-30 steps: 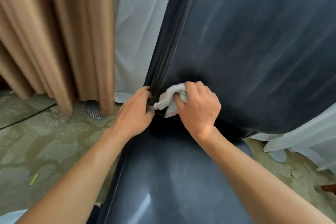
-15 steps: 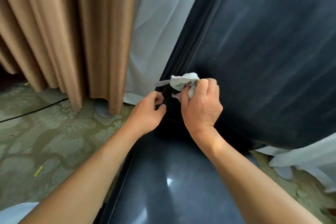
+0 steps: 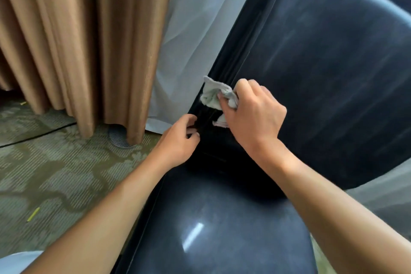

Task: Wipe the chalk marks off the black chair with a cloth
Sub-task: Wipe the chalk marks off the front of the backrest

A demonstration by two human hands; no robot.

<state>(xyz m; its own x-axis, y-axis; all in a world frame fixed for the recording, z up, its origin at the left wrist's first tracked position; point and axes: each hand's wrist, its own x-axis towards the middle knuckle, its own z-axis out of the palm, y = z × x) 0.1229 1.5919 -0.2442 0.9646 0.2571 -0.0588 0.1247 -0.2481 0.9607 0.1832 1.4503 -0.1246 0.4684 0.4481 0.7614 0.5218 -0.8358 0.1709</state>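
Note:
The black chair fills the right half of the view, its backrest rising at the right and its shiny seat below. Faint pale chalk smears streak the backrest. My right hand grips a crumpled white cloth and holds it against the left edge of the backrest. My left hand sits just below and to the left, fingers curled on the same edge near where backrest and seat meet.
Brown curtains hang at the left and a sheer white curtain falls behind the chair. Patterned green carpet covers the floor, with a round metal floor grille and a dark cable.
My right hand with the cloth has slid up the backrest's left edge from the seat joint. My left hand stays low on the same edge.

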